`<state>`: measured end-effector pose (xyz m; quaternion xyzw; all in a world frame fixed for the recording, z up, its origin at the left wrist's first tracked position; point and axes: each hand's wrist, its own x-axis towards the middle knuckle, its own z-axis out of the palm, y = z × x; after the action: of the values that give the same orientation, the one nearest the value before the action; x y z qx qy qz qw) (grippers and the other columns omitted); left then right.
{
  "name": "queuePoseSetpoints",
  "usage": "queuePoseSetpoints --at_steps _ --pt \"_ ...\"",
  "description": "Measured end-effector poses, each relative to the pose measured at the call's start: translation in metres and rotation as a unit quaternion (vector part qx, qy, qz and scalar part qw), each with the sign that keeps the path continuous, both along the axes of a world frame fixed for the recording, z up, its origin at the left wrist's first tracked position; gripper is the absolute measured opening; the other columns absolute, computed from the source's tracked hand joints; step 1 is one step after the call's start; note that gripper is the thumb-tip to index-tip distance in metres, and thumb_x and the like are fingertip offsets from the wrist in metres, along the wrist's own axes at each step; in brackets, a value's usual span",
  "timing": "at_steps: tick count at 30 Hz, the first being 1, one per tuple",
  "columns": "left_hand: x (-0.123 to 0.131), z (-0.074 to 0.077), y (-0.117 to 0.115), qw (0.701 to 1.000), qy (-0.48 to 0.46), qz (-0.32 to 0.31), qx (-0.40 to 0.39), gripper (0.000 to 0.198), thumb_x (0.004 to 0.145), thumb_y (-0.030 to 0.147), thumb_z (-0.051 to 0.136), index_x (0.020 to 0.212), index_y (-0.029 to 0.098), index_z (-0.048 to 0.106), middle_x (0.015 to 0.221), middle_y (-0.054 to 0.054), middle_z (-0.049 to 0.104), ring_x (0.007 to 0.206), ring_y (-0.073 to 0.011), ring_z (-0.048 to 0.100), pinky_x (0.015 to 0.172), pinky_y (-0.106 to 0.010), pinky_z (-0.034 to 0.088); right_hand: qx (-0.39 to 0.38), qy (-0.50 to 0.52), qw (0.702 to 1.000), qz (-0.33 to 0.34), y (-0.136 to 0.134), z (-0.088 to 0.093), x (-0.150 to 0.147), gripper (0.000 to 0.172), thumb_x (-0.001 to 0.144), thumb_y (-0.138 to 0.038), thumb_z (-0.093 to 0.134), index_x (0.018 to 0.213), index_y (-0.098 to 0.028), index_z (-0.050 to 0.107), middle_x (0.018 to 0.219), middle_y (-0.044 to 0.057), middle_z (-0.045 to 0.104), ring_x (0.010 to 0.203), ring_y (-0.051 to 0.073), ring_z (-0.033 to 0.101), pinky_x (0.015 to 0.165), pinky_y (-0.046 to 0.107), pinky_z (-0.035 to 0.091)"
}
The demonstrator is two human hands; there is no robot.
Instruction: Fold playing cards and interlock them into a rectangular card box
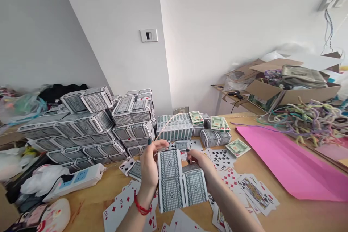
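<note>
Nearest me, loose cards (116,208) lie spread on the table (84,201) before and beside the card block (170,177), which I have raised above them, tilted so its patterned backs face me, presumably to see its joins. My left hand (150,168) is clamped along the block's left side, probably so its sections cannot slip apart, while my right hand (201,161) bends its fingers at the far edge, though I cannot tell whether they pinch anything. Beyond the block stand green packs (174,127) in a row, and to its left tall stacks (92,127), likely piled to save room.
</note>
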<state>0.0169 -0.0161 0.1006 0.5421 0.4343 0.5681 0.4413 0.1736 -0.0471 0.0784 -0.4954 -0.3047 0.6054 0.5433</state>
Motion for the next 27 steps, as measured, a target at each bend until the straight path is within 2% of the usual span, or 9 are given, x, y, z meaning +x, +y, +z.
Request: queuePoseSetpoints --at_steps 4,6,9,12,14,17,20,23,27 --pt "0.009 -0.004 -0.006 1.000 -0.002 -0.006 0.006 0.041 0.087 0.041 0.030 0.108 0.018 0.057 0.114 -0.009 0.059 0.110 -0.0245 0.051 0.097 -0.040 0.035 -0.065 0.154 0.985 -0.034 0.010 -0.011 0.007 0.021 0.066 -0.028 0.055 0.051 -0.020 0.043 0.048 -0.004 0.043 0.038 0.008 0.037 0.041 0.023 0.031" --pt "0.014 0.000 -0.013 0.997 0.019 -0.077 0.020 0.046 0.085 0.044 0.036 0.127 0.026 0.042 0.135 -0.007 0.042 0.121 -0.0260 0.041 0.098 -0.042 0.035 -0.103 0.183 0.977 -0.038 0.016 -0.013 0.015 0.022 0.064 -0.024 0.056 0.048 -0.020 0.041 0.045 -0.005 0.042 0.037 0.009 0.038 0.042 0.023 0.033" --pt "0.019 0.006 -0.023 0.982 0.082 -0.160 0.052 0.073 0.071 0.047 0.059 0.135 0.035 0.025 0.146 -0.004 0.019 0.128 -0.0327 0.028 0.095 -0.046 0.038 -0.126 0.186 0.974 -0.039 0.019 -0.007 0.029 0.023 0.064 -0.022 0.056 0.047 -0.020 0.041 0.043 -0.005 0.041 0.036 0.009 0.039 0.042 0.023 0.035" --pt "0.022 0.008 -0.024 0.988 0.069 -0.128 0.042 0.066 0.074 0.045 0.056 0.134 0.034 0.029 0.146 -0.004 0.021 0.130 -0.0324 0.023 0.096 -0.043 0.039 -0.085 0.174 0.980 -0.035 0.013 0.009 0.036 0.018 0.067 -0.026 0.055 0.053 -0.019 0.048 0.049 -0.003 0.047 0.041 0.010 0.043 0.045 0.024 0.037" --pt "0.021 0.007 -0.019 0.994 0.008 -0.106 0.007 0.056 0.080 0.041 0.051 0.132 0.032 0.032 0.143 -0.004 0.028 0.127 -0.0302 0.031 0.092 -0.039 0.043 -0.051 0.153 0.986 -0.037 0.006 0.021 0.035 0.013 0.068 -0.031 0.056 0.065 -0.019 0.057 0.062 -0.001 0.057 0.047 0.012 0.048 0.046 0.023 0.038" --pt "0.017 0.004 -0.011 0.993 -0.077 -0.084 -0.042 0.054 0.084 0.040 0.044 0.134 0.033 0.025 0.137 -0.004 0.040 0.115 -0.0272 0.048 0.084 -0.037 0.049 0.009 0.092 0.996 -0.011 -0.004 0.033 0.026 0.032 0.072 -0.044 0.055 0.093 -0.021 0.062 0.098 0.004 0.063 0.078 0.020 0.057 0.055 0.024 0.041" --pt "0.014 0.002 -0.008 0.995 -0.083 -0.051 -0.037 0.053 0.085 0.039 0.041 0.135 0.033 0.024 0.138 -0.003 0.038 0.119 -0.0257 0.044 0.086 -0.035 0.048 0.059 -0.028 0.998 0.025 -0.011 0.036 0.017 0.039 0.076 -0.050 0.051 0.106 -0.026 0.058 0.117 0.001 0.056 0.101 0.022 0.051 0.073 0.027 0.041" --pt "0.014 0.003 -0.010 0.998 -0.048 -0.037 -0.012 0.051 0.086 0.039 0.039 0.135 0.035 0.025 0.142 -0.001 0.032 0.126 -0.0246 0.035 0.093 -0.035 0.044 0.086 -0.077 0.992 0.048 -0.014 0.035 0.012 0.039 0.079 -0.053 0.047 0.109 -0.029 0.055 0.115 0.000 0.057 0.099 0.022 0.052 0.078 0.029 0.039" --pt "0.013 0.006 -0.014 0.999 0.013 -0.027 0.024 0.051 0.087 0.042 0.034 0.136 0.035 0.022 0.144 0.002 0.027 0.128 -0.0228 0.030 0.098 -0.033 0.039 0.086 -0.108 0.989 0.055 -0.015 0.036 0.011 0.038 0.078 -0.055 0.046 0.105 -0.029 0.054 0.106 0.000 0.059 0.092 0.021 0.053 0.077 0.030 0.039"
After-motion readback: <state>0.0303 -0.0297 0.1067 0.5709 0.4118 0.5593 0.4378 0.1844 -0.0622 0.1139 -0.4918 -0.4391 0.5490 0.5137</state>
